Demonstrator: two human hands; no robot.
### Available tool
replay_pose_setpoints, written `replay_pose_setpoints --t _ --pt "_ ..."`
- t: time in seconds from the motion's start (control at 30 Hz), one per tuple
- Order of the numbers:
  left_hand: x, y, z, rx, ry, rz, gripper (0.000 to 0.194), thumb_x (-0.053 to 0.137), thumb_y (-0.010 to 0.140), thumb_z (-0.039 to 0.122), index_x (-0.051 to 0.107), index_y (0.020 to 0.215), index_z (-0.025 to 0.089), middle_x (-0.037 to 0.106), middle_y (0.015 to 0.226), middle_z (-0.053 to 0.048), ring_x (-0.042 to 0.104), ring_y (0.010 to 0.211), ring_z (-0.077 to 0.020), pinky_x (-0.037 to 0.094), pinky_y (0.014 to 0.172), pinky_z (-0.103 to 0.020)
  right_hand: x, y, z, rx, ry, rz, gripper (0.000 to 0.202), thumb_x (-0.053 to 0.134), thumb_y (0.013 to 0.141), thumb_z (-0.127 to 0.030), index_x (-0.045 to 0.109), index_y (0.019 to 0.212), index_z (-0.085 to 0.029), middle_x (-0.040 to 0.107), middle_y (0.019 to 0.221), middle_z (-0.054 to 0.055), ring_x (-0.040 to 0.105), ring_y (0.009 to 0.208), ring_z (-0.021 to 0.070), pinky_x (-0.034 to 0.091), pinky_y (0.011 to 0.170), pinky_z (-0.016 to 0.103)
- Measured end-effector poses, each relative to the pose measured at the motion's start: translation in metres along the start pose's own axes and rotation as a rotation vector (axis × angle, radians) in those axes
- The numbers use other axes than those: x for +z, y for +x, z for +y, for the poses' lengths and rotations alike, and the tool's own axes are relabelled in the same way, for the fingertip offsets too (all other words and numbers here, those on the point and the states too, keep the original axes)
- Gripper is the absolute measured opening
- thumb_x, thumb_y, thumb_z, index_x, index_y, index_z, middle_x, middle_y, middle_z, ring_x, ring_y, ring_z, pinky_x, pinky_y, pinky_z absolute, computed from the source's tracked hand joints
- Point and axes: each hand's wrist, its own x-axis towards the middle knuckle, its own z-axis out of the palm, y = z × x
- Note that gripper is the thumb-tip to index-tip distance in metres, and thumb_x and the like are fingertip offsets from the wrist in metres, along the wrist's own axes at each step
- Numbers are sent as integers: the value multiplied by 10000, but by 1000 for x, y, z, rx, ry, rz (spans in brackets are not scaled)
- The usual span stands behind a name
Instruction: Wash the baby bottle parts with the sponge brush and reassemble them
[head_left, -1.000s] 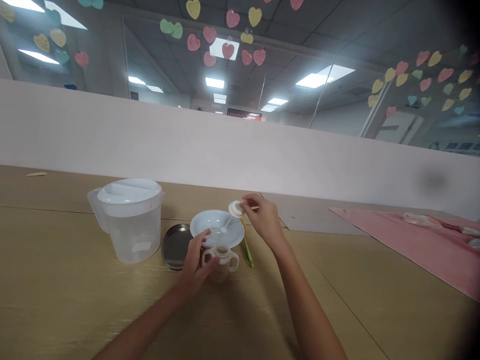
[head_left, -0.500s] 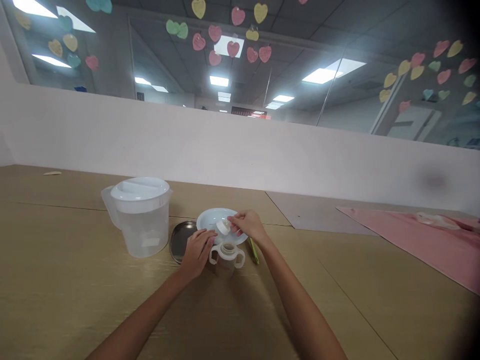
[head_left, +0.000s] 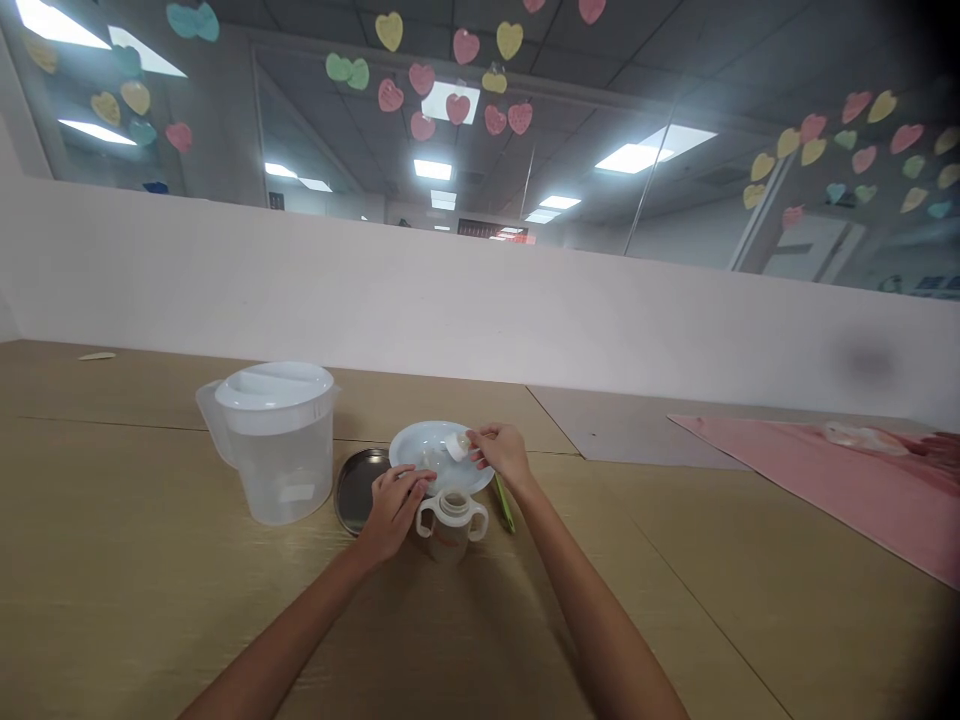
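In my right hand (head_left: 504, 452), the fingertips pinch a small white baby bottle top (head_left: 457, 446) above a pale blue-white bowl (head_left: 480, 484). A clear, see-through piece (head_left: 433, 459) lies in the bowl, its exact kind hard to make out. My left hand (head_left: 393, 508) reaches over the bowl's near left rim with its fingers stretched out; whether they touch the clear piece cannot be seen. Between both hands, in front of the bowl, a clear baby bottle (head_left: 451, 530) with two white handles stands upright, its mouth uncovered.
A lidded, translucent pitcher (head_left: 279, 450) stands to the left. Beside it lies a dark metal tray (head_left: 356, 490), partly behind my left hand. A green-handled tool (head_left: 503, 503) rests right of the bowl. Pink cloth (head_left: 810, 465) covers the table's right side, and a white wall (head_left: 480, 320) rises behind.
The bottle top in my right hand has shifted slightly right and turned, and the clear piece in the bowl shows more plainly. My left hand stays nearly still by the rim.
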Motion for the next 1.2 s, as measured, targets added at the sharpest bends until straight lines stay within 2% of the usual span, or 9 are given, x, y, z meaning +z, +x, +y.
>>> replay_pose_setpoints --t 0.23,0.43,0.53,0.6,0.67,0.77,0.83,1.0,1.2 --pt "2 11 -3 5 79 -42 415 250 934 410 571 1164 283 610 1174 -30 368 1231 -235 208 1010 -486 -8 1 -4 -54 -18 48 115 604 737 -219 552 665 -146 634 571 12 541 379 90 417 328 181" --pt "-11 48 -4 124 275 -97 431 263 927 385 669 906 241 677 963 -66 505 1059 -248 181 1005 -514 -13 -2 -9 -83 -35 74 107 597 736 -223 557 677 -144 630 563 1 534 371 80 422 338 168" --pt "-21 62 6 153 394 -117 435 320 904 416 685 775 218 674 823 -87 553 925 -255 248 965 -505 -16 -5 -14 -116 -54 80 91 585 737 -218 552 687 -149 623 577 -5 543 395 79 425 346 161" --pt "-26 66 13 153 385 -77 387 365 888 417 688 839 210 665 807 -86 563 894 -250 320 923 -465 -16 -7 -17 -146 -64 68 71 581 726 -206 549 692 -152 613 585 -9 559 424 85 435 359 162" --pt "-28 67 19 167 277 -25 347 422 865 412 641 1036 204 658 931 -86 560 941 -238 378 894 -411 -14 -10 -21 -167 -49 29 53 585 705 -191 546 696 -157 600 590 -15 578 461 93 456 391 169" --pt "-25 65 29 236 95 -9 478 515 817 426 495 1240 203 583 1175 -92 530 1061 -230 409 905 -366 -9 -17 -27 -211 -13 -58 50 576 681 -190 543 710 -166 595 608 -20 604 538 109 490 464 192" --pt "-22 65 36 249 48 -6 489 531 811 436 481 1241 208 568 1207 -89 525 1081 -235 411 913 -367 -6 -22 -31 -268 -48 -74 66 560 676 -204 548 731 -172 596 623 -26 607 583 115 497 517 208" --pt "-24 65 52 256 94 43 401 511 838 411 511 1195 229 597 1150 -70 538 1043 -237 417 897 -366 -4 -36 -41 -424 -272 8 202 554 627 -195 583 826 -174 634 746 -2 585 651 124 474 618 238" --pt "-30 63 62 309 133 32 365 491 849 400 523 1169 228 611 1088 -78 557 979 -235 436 843 -354 1 -45 -48 -534 -389 154 154 508 605 -178 585 738 -186 617 700 2 558 674 139 434 639 238"
